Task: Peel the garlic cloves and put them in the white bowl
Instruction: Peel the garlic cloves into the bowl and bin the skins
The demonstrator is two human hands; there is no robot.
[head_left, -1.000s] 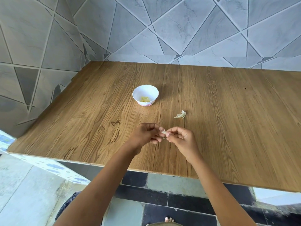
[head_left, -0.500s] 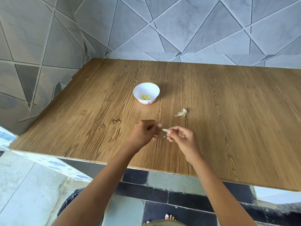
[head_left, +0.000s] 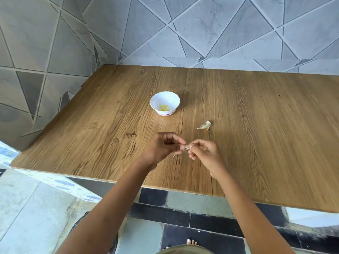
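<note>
The left hand (head_left: 163, 145) and the right hand (head_left: 203, 153) meet above the desk (head_left: 256, 125), near its front edge; each pinches the same small garlic clove (head_left: 186, 147) between thumb and fingertips, the other fingers curled. The white bowl (head_left: 161, 99) stands further back, toward the middle of the desk, with peeled garlic (head_left: 164, 107) inside; a dry skin (head_left: 205, 125) lies to the right of the bowl, apart from it.
</note>
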